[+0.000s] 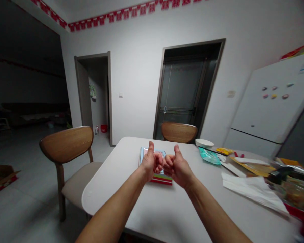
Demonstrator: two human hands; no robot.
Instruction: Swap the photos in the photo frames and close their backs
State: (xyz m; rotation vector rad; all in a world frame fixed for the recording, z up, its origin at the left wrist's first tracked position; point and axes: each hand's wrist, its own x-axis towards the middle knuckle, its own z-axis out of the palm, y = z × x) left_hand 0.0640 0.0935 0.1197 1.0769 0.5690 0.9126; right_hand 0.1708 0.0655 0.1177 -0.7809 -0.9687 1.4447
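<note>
Head view. Both forearms extend forward over a white table [111, 168], entering from the lower edge and converging near the middle. The left hand [150, 162] has its fingers curled in toward the palm and its thumb pointing upward. The right hand [177, 167] mirrors it: fingers folded, thumb raised, wrist angled inward. The knuckles of the two face each other at close range; whether they touch cannot be determined from this angle.

The stack of flat, book-like items [162, 179] lies on the table directly beyond and partly beneath the hands in view. Its top is light blue, with green and red edges showing lower down. The hands obstruct much of its upper face; contact between hands and stack cannot be confirmed.

To the right, well apart from the hands, the table is cluttered. Noted there: a white bowl [204, 143] near the far edge, a teal packet [209, 156] just in front of it, a yellow packet [224, 151], white paper [253, 189] and a clear container [297, 194], the last blurred.

A wooden chair [67, 145] with a pale seat stands at the left side of the table. A second chair [179, 132] stands at the far side, its lower part concealed by the tabletop. Behind are a dark-framed door [179, 87] and, at right, a white refrigerator [263, 114] bearing small magnets [274, 96].
</note>
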